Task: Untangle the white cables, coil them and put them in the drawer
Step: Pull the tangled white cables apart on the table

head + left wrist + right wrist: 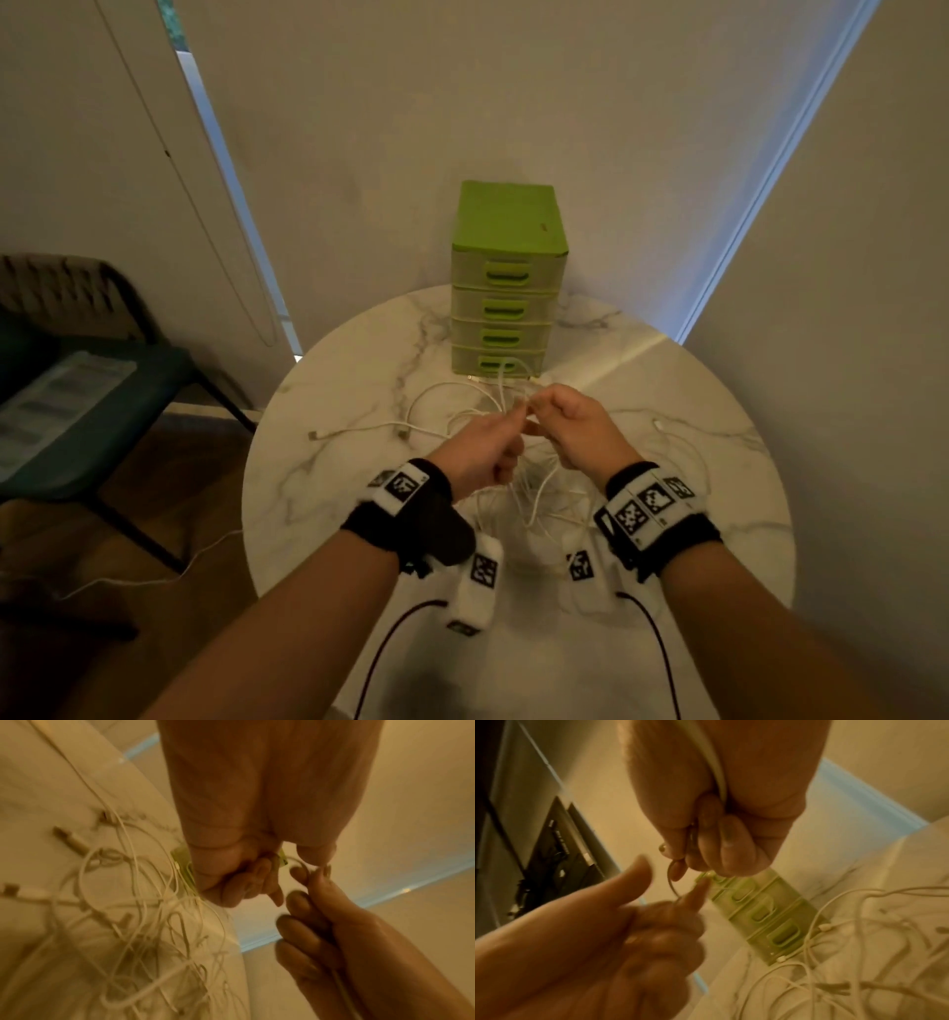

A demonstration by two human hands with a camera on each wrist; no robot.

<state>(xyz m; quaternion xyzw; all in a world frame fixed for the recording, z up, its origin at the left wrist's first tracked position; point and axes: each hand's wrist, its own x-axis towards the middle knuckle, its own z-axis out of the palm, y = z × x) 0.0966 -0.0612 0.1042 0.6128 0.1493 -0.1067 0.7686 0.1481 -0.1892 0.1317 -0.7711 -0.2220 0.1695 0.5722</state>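
- Left hand (pixel 485 452): raised above the table centre, fingers curled into a loose fist, thumb and forefinger pinching a strand of the white cables (pixel 534 493). The forearm enters from 7 o'clock.
- Right hand (pixel 575 424): raised at the same height, just beside the left hand, fingertips almost meeting it. Fingers are curled and pinch the same thin strand. The forearm enters from 5 o'clock.
- In the right wrist view a thicker white cord runs down the palm into the closed fingers (pixel 734 845), and a short loop bridges the two hands.
- Each wrist carries a black band with white blocks printed with black-and-white square markers.
- White cables: thin, round, smooth-jacketed, with small metal-tipped plugs. They lie in a loose tangle on the table directly under and around both hands; loose ends trail toward 9 o'clock and 3 o'clock, and some strands rise from the heap to the fingers.
- Table (pixel 359 514): round, glossy white marble-pattern top with grey veining.
- Drawer unit (pixel 508 277): green plastic, box-shaped, four stacked pale drawers with recessed green handles, all closed. It stands at 12 o'clock on the table, beyond the hands; the cables reach its base.
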